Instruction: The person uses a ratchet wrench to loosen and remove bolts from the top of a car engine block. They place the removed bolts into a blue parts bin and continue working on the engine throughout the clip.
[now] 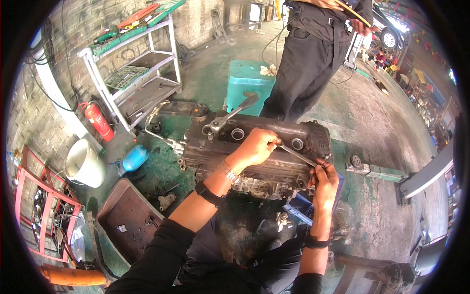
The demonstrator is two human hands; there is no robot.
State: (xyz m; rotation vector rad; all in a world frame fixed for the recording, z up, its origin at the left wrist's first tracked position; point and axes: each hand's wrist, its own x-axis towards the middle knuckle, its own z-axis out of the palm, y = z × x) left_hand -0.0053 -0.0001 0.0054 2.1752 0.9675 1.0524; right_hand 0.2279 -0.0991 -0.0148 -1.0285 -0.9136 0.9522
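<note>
Over the engine (215,149), between hands (260,146) (324,185) curled round its ends, a metal tool (297,154).

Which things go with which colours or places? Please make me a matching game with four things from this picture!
Things:
1. fire extinguisher
2. stool
3. ratchet
4. metal tool

Matches:
A. resting on the engine, with no hand on it
B. red, near the brick wall
C. between the left hand and the right hand
D. teal, beyond the engine

Right pairs: 1-B, 2-D, 3-A, 4-C.
</note>
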